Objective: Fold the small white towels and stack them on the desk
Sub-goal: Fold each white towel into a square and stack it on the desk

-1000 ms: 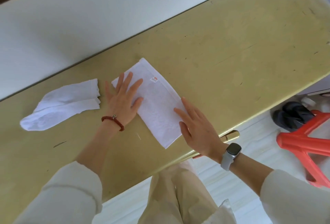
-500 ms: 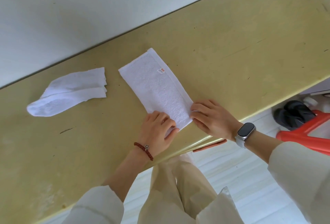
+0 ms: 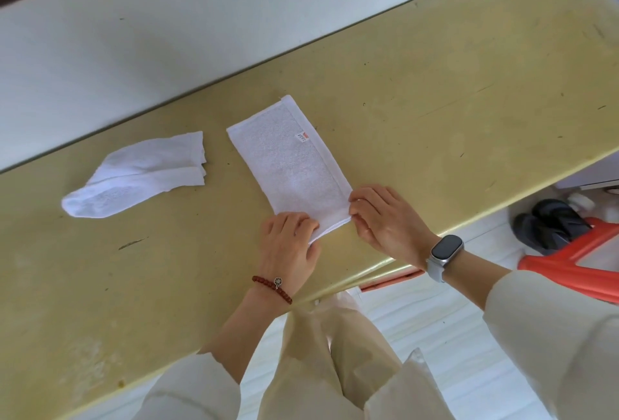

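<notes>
The towel lies flat mid-desk. The left hand and right hand each pinch a near corner, seemingly both layers. An uneven lift would skew the fold; the crumpled towel left of it waits.

Red plastic stool and dark shoes on the pale floor.

Both forearms were stretched forward from pale sleeves. The left hand was curled knuckles-up, its fingertips pinched on a cloth corner. The right hand was bent likewise, fingers tucked at the neighbouring corner, the two hands held just apart.
</notes>
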`<control>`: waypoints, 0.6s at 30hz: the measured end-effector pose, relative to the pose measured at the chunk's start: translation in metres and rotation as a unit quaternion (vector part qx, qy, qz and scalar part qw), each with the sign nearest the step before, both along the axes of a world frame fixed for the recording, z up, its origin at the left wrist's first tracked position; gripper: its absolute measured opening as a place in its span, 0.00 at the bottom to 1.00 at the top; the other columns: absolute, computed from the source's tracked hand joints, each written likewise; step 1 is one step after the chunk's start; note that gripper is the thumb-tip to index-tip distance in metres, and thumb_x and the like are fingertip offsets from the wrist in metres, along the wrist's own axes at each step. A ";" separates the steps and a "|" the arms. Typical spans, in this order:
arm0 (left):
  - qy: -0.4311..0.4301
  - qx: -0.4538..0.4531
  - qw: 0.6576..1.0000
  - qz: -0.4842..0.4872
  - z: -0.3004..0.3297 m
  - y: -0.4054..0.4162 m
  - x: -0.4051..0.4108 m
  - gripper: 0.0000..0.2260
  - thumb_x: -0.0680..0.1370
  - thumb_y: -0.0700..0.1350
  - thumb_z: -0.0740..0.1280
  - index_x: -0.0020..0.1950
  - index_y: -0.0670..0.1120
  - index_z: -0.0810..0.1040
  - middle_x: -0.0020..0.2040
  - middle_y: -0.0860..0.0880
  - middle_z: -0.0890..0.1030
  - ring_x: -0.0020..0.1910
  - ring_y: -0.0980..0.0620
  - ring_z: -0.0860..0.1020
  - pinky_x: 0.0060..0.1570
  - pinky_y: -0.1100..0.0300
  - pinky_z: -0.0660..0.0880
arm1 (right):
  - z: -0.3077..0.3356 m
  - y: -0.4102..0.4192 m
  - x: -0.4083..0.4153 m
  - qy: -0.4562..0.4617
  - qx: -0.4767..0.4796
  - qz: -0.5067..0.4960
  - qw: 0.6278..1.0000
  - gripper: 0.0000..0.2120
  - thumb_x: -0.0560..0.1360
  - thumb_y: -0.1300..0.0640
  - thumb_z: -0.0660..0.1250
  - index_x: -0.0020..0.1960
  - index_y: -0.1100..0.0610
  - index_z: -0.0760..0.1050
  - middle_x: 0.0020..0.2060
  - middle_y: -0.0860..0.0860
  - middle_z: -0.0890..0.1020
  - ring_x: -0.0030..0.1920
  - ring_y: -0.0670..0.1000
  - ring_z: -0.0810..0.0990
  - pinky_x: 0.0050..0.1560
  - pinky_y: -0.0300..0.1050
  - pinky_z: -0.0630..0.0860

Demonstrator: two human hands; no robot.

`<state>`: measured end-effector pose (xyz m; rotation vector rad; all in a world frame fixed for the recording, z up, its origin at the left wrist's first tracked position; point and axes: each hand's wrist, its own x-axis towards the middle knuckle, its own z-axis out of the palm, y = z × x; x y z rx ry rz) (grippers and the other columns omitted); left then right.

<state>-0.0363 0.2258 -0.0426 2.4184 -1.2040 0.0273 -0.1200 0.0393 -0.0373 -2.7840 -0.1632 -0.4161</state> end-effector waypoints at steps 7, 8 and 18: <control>0.063 -0.044 0.997 0.019 0.018 0.002 0.014 0.09 0.72 0.48 0.63 0.39 0.45 0.80 0.33 0.51 0.80 0.34 0.55 0.73 0.36 0.63 0.69 | -0.001 0.003 -0.004 0.030 0.016 -0.020 0.999 0.04 0.74 0.59 0.59 0.48 0.56 0.70 0.49 0.55 0.80 0.54 0.55 0.75 0.50 0.47 0.68; 0.097 -0.027 0.994 0.036 0.025 0.002 0.015 0.11 0.72 0.52 0.63 0.39 0.46 0.79 0.32 0.52 0.80 0.33 0.55 0.73 0.35 0.64 0.67 | 0.004 0.002 -0.002 0.029 0.046 -0.029 0.998 0.03 0.73 0.60 0.59 0.46 0.56 0.69 0.48 0.54 0.81 0.54 0.55 0.76 0.51 0.47 0.69; 0.347 -0.160 0.891 0.245 0.054 -0.013 0.048 0.07 0.77 0.46 0.65 0.41 0.45 0.73 0.27 0.54 0.67 0.25 0.62 0.68 0.27 0.71 0.63 | 0.050 0.004 0.052 0.123 0.279 -0.154 0.940 0.15 0.76 0.48 0.53 0.48 0.59 0.71 0.30 0.53 0.76 0.27 0.54 0.70 0.29 0.45 0.63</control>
